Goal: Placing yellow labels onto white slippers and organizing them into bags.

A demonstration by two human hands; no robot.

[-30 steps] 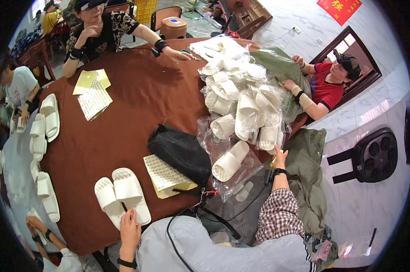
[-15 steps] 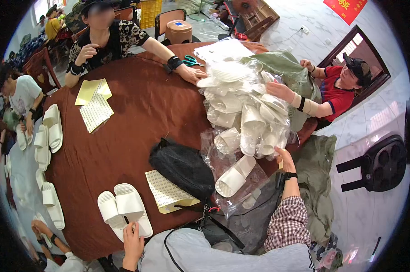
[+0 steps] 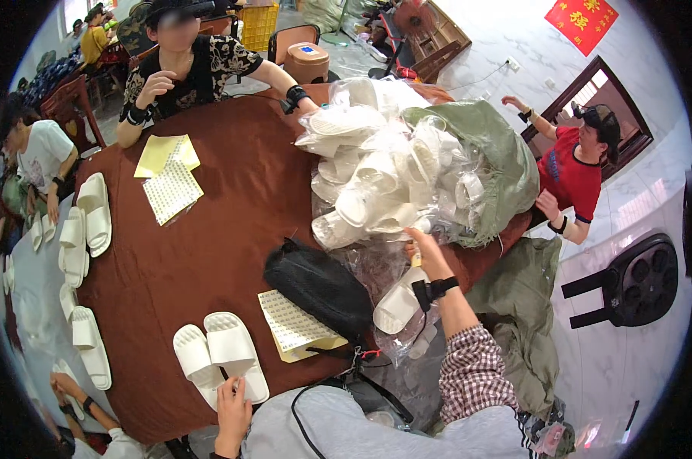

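A pair of white slippers (image 3: 231, 340) stands side by side near the table's front edge. My left hand (image 3: 233, 405) is closed in a pinch at their near ends; a small dark thing shows at its fingertips, too small to name. My right hand (image 3: 430, 256) reaches to the near side of a heap of white slippers (image 3: 369, 172) in clear plastic bags. Its fingers close on the edge of a bagged slipper (image 3: 392, 219), partly hidden. Below that wrist lies a single white slipper (image 3: 398, 306) on clear plastic, partly covered by my wrist strap.
Beside the pair lie sticker sheets (image 3: 292, 321) and a black mesh bag (image 3: 315, 279). More sheets (image 3: 170, 183) lie farther left. A green sack (image 3: 506, 161) stands behind the heap. A person (image 3: 185, 61) touches the heap from across; another (image 3: 579, 168) stands at right.
The slipper heap has spread left, and the sack has come forward around its right side. My right hand has moved left and up to the heap. The person in red has drawn both hands back.
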